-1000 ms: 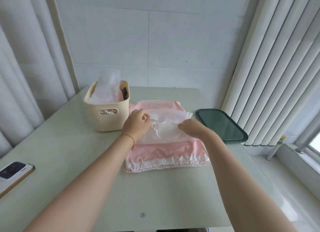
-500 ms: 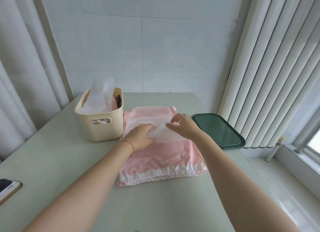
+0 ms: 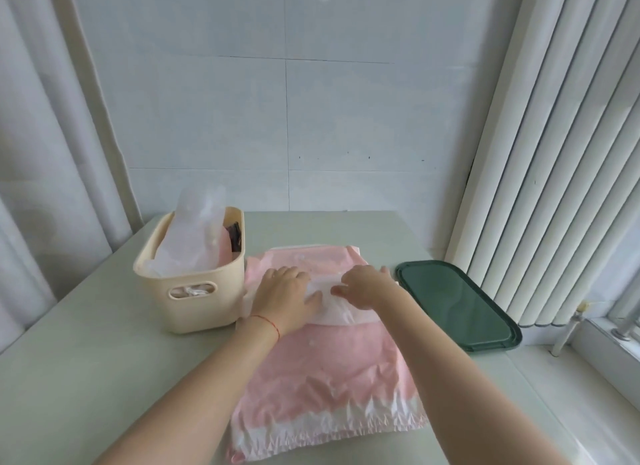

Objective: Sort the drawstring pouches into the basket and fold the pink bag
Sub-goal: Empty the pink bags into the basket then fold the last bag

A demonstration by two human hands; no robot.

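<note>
Head view: the left hand [image 3: 284, 293] lies flat, fingers straight, pressing a white pouch [image 3: 334, 308] that rests on the pink bag [image 3: 325, 367] spread over the counter [image 3: 86, 360]. The right hand [image 3: 365, 286] curls its fingers onto the pouch's edge, seemingly pinching it. The basket [image 3: 194, 291] stands just left. Lifting the thin pouch could drag or crumple the slippery bag beneath and undo the fold.

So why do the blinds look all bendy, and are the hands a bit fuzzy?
Head view: the wide lens bows the blinds near the edge; the left hand and right hand on the white pouch look slightly soft; daylight from the right gives gentle light, no hard shadows.
</note>
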